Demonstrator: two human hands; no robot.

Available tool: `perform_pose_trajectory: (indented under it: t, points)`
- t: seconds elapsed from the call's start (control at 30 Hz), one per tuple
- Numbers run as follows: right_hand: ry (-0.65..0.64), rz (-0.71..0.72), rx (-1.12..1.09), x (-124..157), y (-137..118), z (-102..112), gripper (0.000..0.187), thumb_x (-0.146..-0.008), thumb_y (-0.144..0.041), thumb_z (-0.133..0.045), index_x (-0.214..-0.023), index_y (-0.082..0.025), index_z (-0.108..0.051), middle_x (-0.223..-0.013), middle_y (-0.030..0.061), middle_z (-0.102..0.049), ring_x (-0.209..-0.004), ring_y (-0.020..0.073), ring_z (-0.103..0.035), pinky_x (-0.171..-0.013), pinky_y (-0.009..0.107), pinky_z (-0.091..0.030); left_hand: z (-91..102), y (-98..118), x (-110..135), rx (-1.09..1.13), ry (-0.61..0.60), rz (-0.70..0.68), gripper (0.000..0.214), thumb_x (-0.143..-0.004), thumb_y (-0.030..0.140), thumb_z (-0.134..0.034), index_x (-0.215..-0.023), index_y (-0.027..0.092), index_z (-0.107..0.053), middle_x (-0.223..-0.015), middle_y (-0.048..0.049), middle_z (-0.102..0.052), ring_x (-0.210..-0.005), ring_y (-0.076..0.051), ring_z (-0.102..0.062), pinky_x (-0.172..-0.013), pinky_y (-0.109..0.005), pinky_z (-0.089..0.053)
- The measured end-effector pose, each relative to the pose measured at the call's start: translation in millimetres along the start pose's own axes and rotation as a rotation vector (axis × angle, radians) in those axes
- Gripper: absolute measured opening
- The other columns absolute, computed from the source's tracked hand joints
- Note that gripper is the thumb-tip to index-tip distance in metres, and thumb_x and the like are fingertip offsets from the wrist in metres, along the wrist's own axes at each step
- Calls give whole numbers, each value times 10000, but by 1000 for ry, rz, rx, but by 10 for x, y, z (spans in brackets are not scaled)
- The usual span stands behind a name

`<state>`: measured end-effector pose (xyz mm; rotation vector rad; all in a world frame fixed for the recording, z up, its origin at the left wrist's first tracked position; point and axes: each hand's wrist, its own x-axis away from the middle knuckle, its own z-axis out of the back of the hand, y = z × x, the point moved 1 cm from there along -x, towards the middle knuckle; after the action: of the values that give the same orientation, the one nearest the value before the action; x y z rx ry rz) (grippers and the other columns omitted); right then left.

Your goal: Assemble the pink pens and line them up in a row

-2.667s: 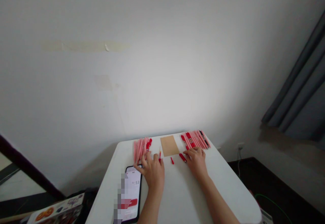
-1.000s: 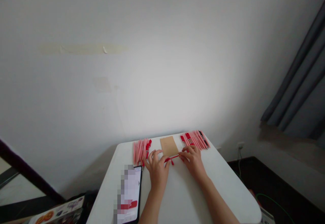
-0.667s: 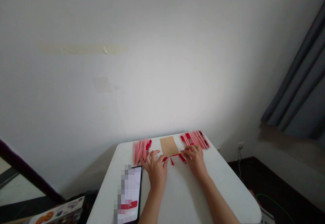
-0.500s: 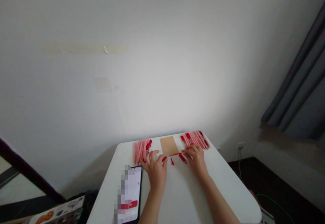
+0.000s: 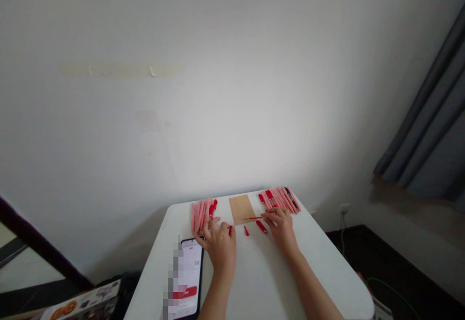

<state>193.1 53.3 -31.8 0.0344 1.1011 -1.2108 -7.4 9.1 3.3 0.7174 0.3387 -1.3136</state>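
My right hand (image 5: 280, 227) pinches a thin red pen refill (image 5: 255, 218), its tip pointing left above the brown paper (image 5: 241, 208). My left hand (image 5: 220, 243) has thumb and index finger closed on a small red pen part (image 5: 230, 230), mostly hidden by the fingers. Its other fingers spread beside the near end of the left pile of pink pens (image 5: 199, 215). Between the hands, a small red pointed pen piece (image 5: 246, 231) lies on the white table (image 5: 254, 276). A red pen barrel (image 5: 261, 226) rests just left of my right hand.
A second row of pink, red and black pens (image 5: 281, 199) lies at the table's back right. A phone (image 5: 191, 276) with its screen lit lies left of my left forearm. Behind the table rises a plain wall (image 5: 232, 92); a grey curtain (image 5: 432, 131) hangs to the right.
My left hand has drawn left with the red part, away from the refill, whose thin tip now shows. My right hand has barely moved.
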Motion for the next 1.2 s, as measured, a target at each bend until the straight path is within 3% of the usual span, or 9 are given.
perform_pose_trajectory:
  t: [0.33, 0.77, 1.2]
  points:
    - [5, 4, -28, -5, -10, 0, 184, -871, -271, -564, -884, -282, -747, -936, 73, -657, -926, 245, -522, -806, 418, -426, -43, -24, 22, -143, -23, 44, 177, -790, 289, -527, -805, 208, -684, -1171, -80, -549, -1189, -289, -385, -1024, -635, -231]
    - [-16, -9, -24, -5, -9, -2, 185, -872, -282, -561, -885, -284, -746, -935, 72, -664, -926, 244, -532, -810, 402, -420, -26, -13, 23, -144, -54, 58, 187, -800, 304, -517, -842, 202, -668, -1175, -90, -540, -1196, -281, -367, -1017, -622, -249]
    - [-91, 22, -17, 22, -32, -10, 194, -878, -312, -552, -921, -287, -739, -887, 66, -661, -914, 231, -532, -807, 382, -399, -14, 54, -8, 209, -73, -81, 200, -738, 327, -668, -935, 342, -696, -1179, -29, -575, -1205, -287, -409, -1077, -624, -133]
